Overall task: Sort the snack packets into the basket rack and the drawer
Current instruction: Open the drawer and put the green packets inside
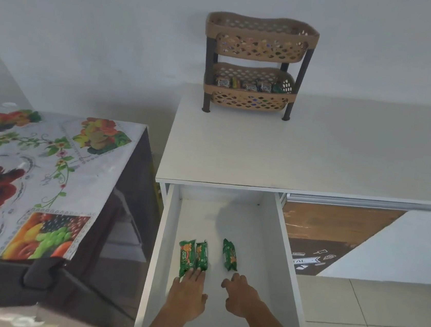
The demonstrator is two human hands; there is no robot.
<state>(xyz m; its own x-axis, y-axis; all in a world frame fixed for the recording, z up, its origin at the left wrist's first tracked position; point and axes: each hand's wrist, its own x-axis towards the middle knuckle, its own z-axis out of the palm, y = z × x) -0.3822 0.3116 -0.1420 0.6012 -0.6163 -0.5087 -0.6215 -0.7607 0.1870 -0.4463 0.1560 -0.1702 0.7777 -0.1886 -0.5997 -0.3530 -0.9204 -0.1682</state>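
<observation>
The white drawer [284,241] stands pulled open below the desk. Three green snack packets lie inside it: two side by side [193,255] on the left and a single packet [230,255] to their right. My left hand [189,292] lies flat, its fingertips touching the near ends of the left pair. My right hand [241,292] hovers just short of the single packet with fingers loosely curled and holds nothing. The two-tier brown basket rack [255,63] stands at the back of the desk, with small packets in both tiers.
The white desk top [291,150] stretches right from the rack. A cabinet under a fruit-print cloth [46,176] stands close on the left of the drawer. Tiled floor [379,316] lies to the right.
</observation>
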